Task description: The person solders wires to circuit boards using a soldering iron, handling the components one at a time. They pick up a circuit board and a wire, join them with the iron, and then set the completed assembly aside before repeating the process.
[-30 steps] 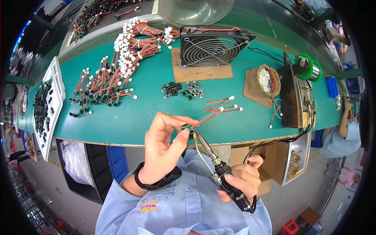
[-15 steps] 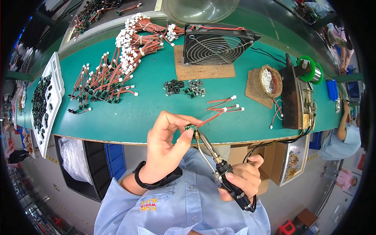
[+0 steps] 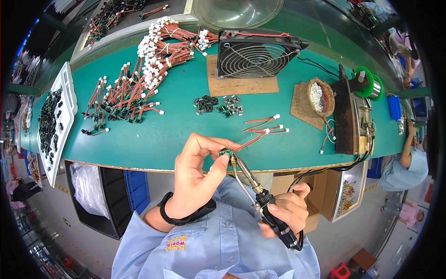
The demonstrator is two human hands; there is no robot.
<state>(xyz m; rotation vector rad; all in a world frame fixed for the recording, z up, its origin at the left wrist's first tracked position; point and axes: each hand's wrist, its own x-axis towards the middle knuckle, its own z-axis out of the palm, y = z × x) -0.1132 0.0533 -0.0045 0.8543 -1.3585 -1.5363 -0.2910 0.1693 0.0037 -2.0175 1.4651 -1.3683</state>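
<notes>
Over the bench's near edge, my left hand (image 3: 197, 172) pinches a small green circuit board (image 3: 225, 152) between thumb and fingers. A short red-and-black wire lead (image 3: 253, 139) with a white plug runs from the board toward the bench. My right hand (image 3: 288, 211) is wrapped around the black handle of a soldering iron (image 3: 267, 200), which has a thin metal feed tube alongside. Its tip meets the board's right side, close to the wire ends; the exact contact is too small to make out. Two loose wire leads (image 3: 265, 119) lie just beyond.
A fan (image 3: 255, 56) stands on a wooden board at the back. Bundled wire leads (image 3: 158, 51) and finished boards lie left, beside a white tray (image 3: 69, 107). Small black parts (image 3: 206, 104) sit mid-bench. To the right are a round bowl (image 3: 320, 97), an iron stand (image 3: 348, 116) and a solder spool (image 3: 370, 83).
Both hands hold nearly the same pose. The soldering iron and my right hand have shifted very slightly; its tip remains at the board.
</notes>
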